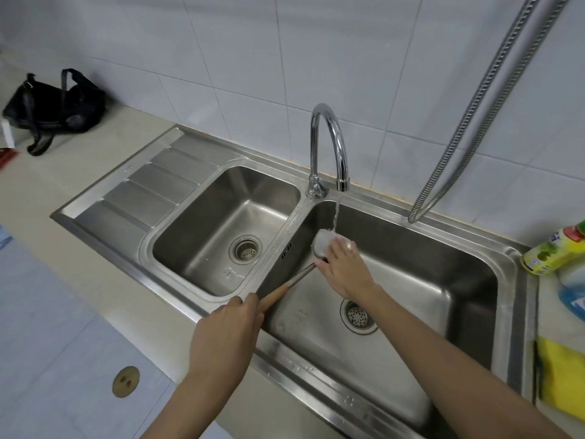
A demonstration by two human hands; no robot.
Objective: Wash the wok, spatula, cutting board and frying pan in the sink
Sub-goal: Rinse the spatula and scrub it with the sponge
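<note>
Steel sink [443,236]: hands, left [226,331] gripping spatula [304,270], right [343,269] pressing its blade; labels unreadable.

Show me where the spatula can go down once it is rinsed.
Bare: the ribbed drainboard left of the small basin, and that basin itself. Bare counter between drainboard and black bag. Crowded: right rim, with detergent bottle and yellow cloth.

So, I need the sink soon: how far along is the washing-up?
Nothing shows as finished. In hand: the spatula. The left hand grips its wooden handle while the right hand rubs the blade under water running from the faucet into the right basin. Left: the wok, cutting board and frying pan are not in view, so their state can't be judged. The left basin holds nothing.
</note>
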